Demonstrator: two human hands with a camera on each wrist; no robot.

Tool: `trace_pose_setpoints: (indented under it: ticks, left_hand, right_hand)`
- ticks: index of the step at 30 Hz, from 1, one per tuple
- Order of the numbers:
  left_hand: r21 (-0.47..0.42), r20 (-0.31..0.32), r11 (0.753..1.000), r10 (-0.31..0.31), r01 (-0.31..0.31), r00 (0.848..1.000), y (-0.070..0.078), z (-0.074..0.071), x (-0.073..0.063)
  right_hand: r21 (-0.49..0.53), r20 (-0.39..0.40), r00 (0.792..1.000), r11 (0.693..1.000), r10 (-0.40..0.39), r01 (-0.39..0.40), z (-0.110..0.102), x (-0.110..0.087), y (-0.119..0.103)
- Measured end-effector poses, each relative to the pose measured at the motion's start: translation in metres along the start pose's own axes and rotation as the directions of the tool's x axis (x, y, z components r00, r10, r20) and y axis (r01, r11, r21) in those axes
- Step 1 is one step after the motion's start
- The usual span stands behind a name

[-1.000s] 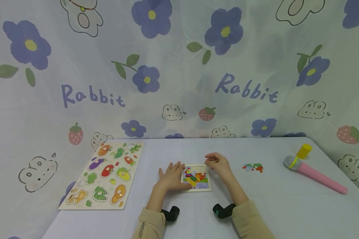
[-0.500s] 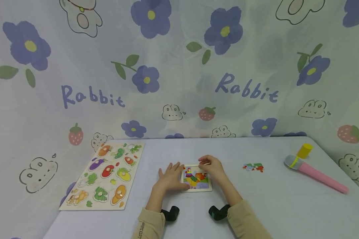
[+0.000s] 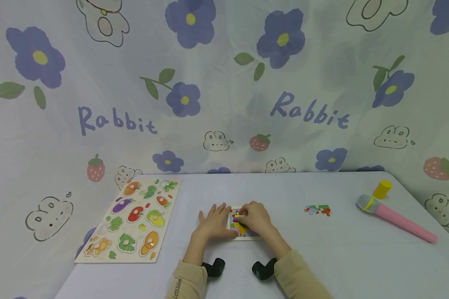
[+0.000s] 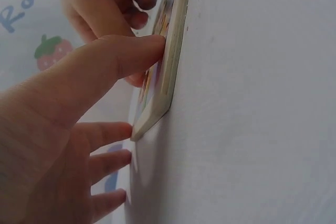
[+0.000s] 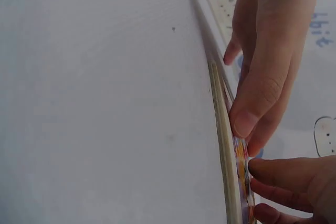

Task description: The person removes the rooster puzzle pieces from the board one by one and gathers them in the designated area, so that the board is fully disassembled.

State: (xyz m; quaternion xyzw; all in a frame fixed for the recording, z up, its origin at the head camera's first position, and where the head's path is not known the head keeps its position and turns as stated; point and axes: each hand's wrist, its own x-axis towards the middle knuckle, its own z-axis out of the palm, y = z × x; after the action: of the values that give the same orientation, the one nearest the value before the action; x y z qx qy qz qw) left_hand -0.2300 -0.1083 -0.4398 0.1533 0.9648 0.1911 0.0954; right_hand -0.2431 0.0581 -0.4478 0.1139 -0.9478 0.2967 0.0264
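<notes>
A small framed jigsaw puzzle [image 3: 242, 231] with a rooster picture lies flat near the middle of the table. My left hand [image 3: 212, 223] covers its left edge with the fingers spread. In the left wrist view the thumb [image 4: 142, 51] lies across the near rim, while other fingertips [image 4: 128, 130] reach its left side. Over the right half of the picture is my right hand [image 3: 257, 218], hiding that part. Seen from the right wrist, its slightly bent fingers [image 5: 281, 172] touch the picture surface, and no loose piece shows between them.
Several loose jigsaw pieces [image 3: 318, 210] lie to the right. Farther right are a pink toy microphone [image 3: 402, 224] and a yellow cylinder [image 3: 382, 189]. A wooden vegetable puzzle board [image 3: 129, 228] occupies the left side. A patterned curtain [image 3: 224, 104] hangs behind the white table [image 3: 359, 265].
My right hand has moved left from the puzzle's upper right corner onto the picture, covering its right half. The left hand has stayed in place.
</notes>
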Motion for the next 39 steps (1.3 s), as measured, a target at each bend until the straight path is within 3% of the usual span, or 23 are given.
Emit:
trace_pose_setpoints:
  ticks: [7,27,35,39]
  left_hand:
    - [-0.002,0.001,1.0,0.0,0.0,1.0,-0.0001,0.0007,0.0002]
    - [-0.001,0.008,1.0,-0.01,0.01,1.0,-0.0007,0.0012,0.0025]
    - [0.001,0.015,1.0,-0.014,0.014,1.0,-0.0004,0.0009,0.0018]
    - [0.002,0.016,1.0,-0.024,0.024,1.0,-0.0006,0.0014,0.0021]
  right_hand:
    - [-0.001,0.001,1.0,1.0,0.013,-0.013,0.0053,0.0014,-0.0018]
    - [0.195,-0.036,0.999,0.981,0.01,-0.003,0.0068,0.0074,-0.0023]
    - [0.363,-0.023,0.998,0.931,0.051,-0.039,0.0045,0.0077,0.0036]
    - [0.459,-0.019,0.994,0.884,0.108,-0.087,0.0002,0.0072,0.0066]
